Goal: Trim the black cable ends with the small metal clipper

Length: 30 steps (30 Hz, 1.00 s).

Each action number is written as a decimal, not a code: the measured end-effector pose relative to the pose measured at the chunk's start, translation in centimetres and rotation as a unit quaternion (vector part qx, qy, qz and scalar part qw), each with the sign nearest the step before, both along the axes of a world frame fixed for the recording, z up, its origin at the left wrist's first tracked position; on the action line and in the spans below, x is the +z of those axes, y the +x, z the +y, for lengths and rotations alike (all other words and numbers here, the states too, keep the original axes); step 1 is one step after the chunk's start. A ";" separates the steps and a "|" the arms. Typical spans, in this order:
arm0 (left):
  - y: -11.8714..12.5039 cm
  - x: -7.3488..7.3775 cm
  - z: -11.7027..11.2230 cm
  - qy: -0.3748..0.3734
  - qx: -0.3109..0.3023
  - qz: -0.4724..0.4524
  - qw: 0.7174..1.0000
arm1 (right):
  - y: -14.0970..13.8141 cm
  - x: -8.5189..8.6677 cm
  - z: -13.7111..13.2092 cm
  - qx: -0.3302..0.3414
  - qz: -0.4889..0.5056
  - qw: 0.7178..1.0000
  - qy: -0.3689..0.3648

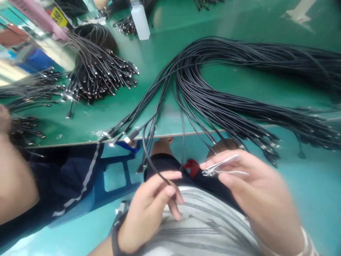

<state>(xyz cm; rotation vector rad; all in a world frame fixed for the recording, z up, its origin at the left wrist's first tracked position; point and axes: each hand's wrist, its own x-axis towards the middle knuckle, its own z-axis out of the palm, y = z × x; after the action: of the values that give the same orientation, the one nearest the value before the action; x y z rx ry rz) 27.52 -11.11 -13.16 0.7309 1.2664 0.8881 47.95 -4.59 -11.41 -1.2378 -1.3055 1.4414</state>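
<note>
My left hand [157,202] pinches one black cable [150,158] between thumb and fingers, just in front of the table edge. That cable runs up to the large bundle of black cables [202,78] curving across the table. In my right hand [255,188] is a silver nail clipper [221,166], its lever raised, held between thumb and fingers. The clipper's jaws point left, toward the left hand, and stand apart from the cable. Several cable ends with connectors [131,136] hang over the edge above my lap.
The green table [165,121] carries another heap of cables with connectors [98,71] at left, and a white bottle [140,21] behind it. A co-worker's arm [16,177] is at far left, near a blue stool [114,174]. A blue box [33,58] stands at upper left.
</note>
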 end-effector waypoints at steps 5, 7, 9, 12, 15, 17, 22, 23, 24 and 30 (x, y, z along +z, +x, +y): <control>1.7 1.3 1.5 0.020 0.030 -0.032 0.999 | -2.1 -1.8 -0.2 -0.004 0.203 0.976 -0.078; 2.1 1.2 1.6 0.031 0.018 -0.035 0.999 | -2.3 -2.0 -0.5 -0.007 0.229 0.970 -0.085; 2.2 1.1 1.6 0.037 0.007 -0.015 0.999 | -2.2 -1.8 -0.9 -0.006 0.229 0.970 -0.084; 2.0 1.3 1.6 0.046 -0.039 0.043 0.997 | -2.1 -1.0 -1.2 0.013 0.214 0.974 -0.075; 1.8 1.6 1.6 0.070 -0.069 0.089 0.991 | -2.2 -0.3 -1.2 0.038 0.221 0.972 -0.074; 1.7 1.6 1.6 0.081 -0.064 0.096 0.990 | -2.3 -0.1 -1.1 0.042 0.232 0.969 -0.073; 1.9 1.6 1.6 0.085 -0.057 0.097 0.990 | -2.4 -0.1 -1.0 0.046 0.227 0.971 -0.063; 2.0 1.6 1.6 0.083 -0.056 0.098 0.990 | -2.4 -0.1 -1.0 0.050 0.225 0.971 -0.062; 2.0 1.5 1.6 0.081 -0.055 0.098 0.990 | -2.4 -0.1 -1.0 0.055 0.224 0.971 -0.061; 2.2 1.4 1.7 0.077 -0.050 0.107 0.990 | -2.4 0.0 -0.9 0.054 0.215 0.973 -0.065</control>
<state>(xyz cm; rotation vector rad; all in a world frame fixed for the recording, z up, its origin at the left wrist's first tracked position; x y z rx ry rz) 29.73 -9.39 -11.73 1.0258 1.3475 0.8473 45.57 -5.53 -11.42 -0.8759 -1.0053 1.7780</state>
